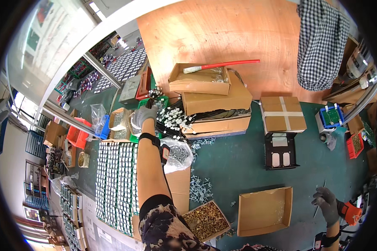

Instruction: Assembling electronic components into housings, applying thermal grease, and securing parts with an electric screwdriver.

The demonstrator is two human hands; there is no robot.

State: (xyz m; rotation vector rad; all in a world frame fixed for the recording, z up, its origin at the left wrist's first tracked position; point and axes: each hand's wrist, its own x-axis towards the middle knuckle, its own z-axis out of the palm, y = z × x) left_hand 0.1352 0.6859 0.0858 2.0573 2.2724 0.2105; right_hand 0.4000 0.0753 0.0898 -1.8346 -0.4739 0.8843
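Left hand reached beside a green bin, partly obscured, grip impossible to tell, right hand clasped a half-hidden thin rod

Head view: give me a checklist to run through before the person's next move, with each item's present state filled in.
1. Left hand beside the cables with white connectors: ok.
2. Left hand gripping a part: cannot tell; its fingertips are unclear among the bins.
3. Right hand clear of the open cardboard tray: ok.
4. Thin rod secure in the right hand: cannot tell; the glove hides part of it.
5. Silvery fasteners contained: not ok; a pile lies loose on the green table.
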